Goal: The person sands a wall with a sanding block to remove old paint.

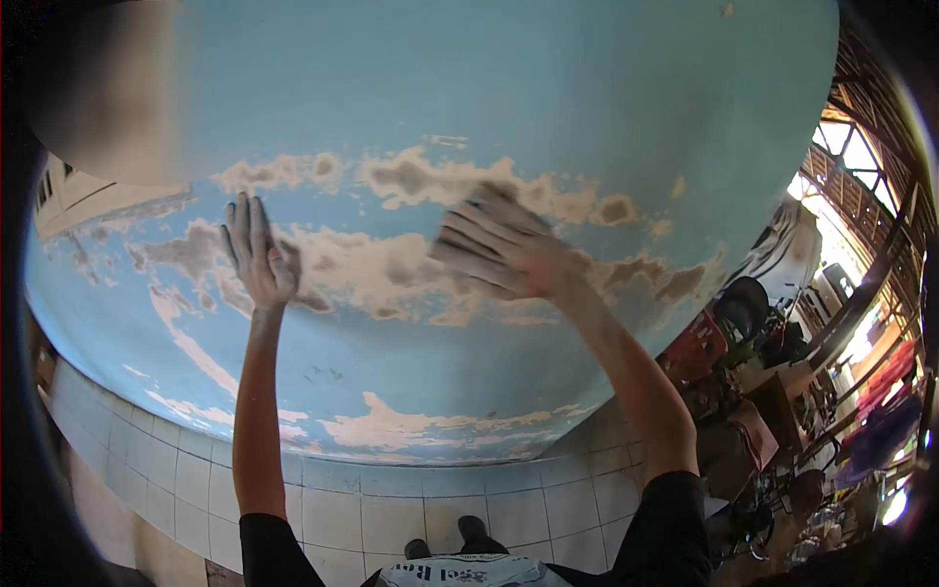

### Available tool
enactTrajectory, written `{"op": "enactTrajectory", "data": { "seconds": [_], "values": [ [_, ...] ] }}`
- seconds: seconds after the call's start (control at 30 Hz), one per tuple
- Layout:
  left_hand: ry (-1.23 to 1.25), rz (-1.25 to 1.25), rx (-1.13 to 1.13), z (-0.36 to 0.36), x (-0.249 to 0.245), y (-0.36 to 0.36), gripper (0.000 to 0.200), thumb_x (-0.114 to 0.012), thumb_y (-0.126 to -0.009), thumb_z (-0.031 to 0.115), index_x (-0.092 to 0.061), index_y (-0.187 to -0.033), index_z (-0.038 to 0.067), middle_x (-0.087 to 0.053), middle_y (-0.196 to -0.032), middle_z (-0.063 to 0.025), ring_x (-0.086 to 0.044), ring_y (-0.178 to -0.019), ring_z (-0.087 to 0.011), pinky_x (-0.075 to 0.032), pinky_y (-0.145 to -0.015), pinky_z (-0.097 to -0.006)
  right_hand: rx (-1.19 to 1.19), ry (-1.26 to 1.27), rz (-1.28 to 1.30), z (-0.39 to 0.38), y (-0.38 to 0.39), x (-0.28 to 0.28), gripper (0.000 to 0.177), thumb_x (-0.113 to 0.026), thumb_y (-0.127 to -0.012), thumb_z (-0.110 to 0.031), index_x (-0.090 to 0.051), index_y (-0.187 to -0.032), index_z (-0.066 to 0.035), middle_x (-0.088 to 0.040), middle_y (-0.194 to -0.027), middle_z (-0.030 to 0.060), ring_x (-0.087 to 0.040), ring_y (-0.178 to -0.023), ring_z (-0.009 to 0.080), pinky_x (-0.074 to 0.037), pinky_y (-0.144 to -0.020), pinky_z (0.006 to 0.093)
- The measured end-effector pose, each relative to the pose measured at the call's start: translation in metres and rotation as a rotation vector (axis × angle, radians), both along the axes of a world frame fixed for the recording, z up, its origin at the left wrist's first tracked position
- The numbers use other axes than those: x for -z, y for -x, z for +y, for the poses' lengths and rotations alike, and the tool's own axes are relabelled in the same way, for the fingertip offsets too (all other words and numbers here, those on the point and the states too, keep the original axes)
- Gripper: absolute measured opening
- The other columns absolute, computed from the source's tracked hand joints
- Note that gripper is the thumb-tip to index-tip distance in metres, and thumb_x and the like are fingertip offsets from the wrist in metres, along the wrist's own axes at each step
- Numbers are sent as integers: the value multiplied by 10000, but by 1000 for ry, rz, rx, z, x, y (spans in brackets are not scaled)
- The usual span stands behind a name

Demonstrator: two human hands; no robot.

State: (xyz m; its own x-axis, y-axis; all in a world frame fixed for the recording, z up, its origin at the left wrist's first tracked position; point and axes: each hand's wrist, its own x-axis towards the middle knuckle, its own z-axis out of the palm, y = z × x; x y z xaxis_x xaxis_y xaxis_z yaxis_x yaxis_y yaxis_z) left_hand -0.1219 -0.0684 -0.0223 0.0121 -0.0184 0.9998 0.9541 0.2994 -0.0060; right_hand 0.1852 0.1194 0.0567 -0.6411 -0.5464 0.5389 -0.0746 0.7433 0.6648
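Note:
A light blue painted wall (391, 88) fills most of the view, with whitish and grey bare patches (391, 264) where paint is missing. My left hand (260, 256) lies flat against these patches, fingers stretched upward and greyed with dust. Further right, my right hand (504, 245) is laid on the wall with its fingers extended, smeared by motion. Grey dust seems to coat its fingers too. Whether anything thin lies under the right palm cannot be made out. Nothing shows in the left hand.
White floor tiles (391, 523) run along the wall's foot, with my dark shoes (473, 530) on them. At the left is a pale louvred panel (93, 201). Cluttered goods, including a red item (696, 347) and hanging purple cloth (880, 440), crowd the right side under a timber roof frame.

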Motion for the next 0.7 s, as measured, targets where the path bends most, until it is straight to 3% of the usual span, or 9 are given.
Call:
{"op": "enactTrajectory", "data": {
  "seconds": [0.23,0.33,0.43,0.5,0.57,0.63,0.7],
  "values": [
    [-23,67,-7,2,-1,-3,575,-165,-982,354,-401,-1375,7,-385,-1426,-177,-313,-1344,-369,-168,-1103,-503,453,94,-36,128,-202,48,427,-588,-813,-301,-584,-1221,-176,-538,-1298,61,-440,-1266,298,-323,-1058,492],
    [-15,90,-54,3,-6,-9,564,-168,-983,340,-378,-1389,9,-373,-1432,-180,-319,-1339,-373,-193,-1094,-502,445,61,34,161,-251,60,423,-575,-823,-285,-578,-1220,-140,-529,-1309,82,-426,-1276,321,-293,-1061,515],
    [-14,73,-136,5,-5,-15,538,-198,-981,314,-361,-1396,12,-365,-1438,-176,-319,-1340,-367,-199,-1091,-510,313,190,157,166,-238,63,421,-560,-827,-261,-570,-1230,-140,-517,-1325,101,-413,-1289,328,-246,-1082,535],
    [-49,55,-112,11,2,-14,516,-254,-957,265,-353,-1397,14,-360,-1441,-172,-294,-1358,-342,-167,-1109,-512,288,236,118,131,-197,39,430,-556,-825,-270,-571,-1234,-135,-514,-1317,106,-425,-1272,344,-291,-1071,536],
    [5,93,-107,24,6,-30,516,-275,-941,246,-354,-1394,12,-362,-1437,-176,-281,-1365,-328,-153,-1117,-511,276,48,92,100,-151,20,481,-557,-860,-353,-512,-1305,-177,-473,-1376,46,-394,-1310,283,-213,-1129,499],
    [69,124,-66,43,10,-60,524,-297,-916,215,-348,-1394,7,-361,-1434,-182,-259,-1376,-311,-133,-1127,-509,73,31,53,70,-108,9,425,-564,-843,-241,-560,-1263,-179,-525,-1323,34,-485,-1235,213,-316,-1103,435],
    [70,129,9,62,12,-90,527,-292,-925,231,-345,-1389,-14,-344,-1428,-218,-253,-1368,-348,-143,-1114,-521,57,-32,32,64,-107,2,424,-565,-837,-227,-564,-1258,-183,-530,-1319,35,-489,-1232,210,-324,-1101,411]
  ]
}}
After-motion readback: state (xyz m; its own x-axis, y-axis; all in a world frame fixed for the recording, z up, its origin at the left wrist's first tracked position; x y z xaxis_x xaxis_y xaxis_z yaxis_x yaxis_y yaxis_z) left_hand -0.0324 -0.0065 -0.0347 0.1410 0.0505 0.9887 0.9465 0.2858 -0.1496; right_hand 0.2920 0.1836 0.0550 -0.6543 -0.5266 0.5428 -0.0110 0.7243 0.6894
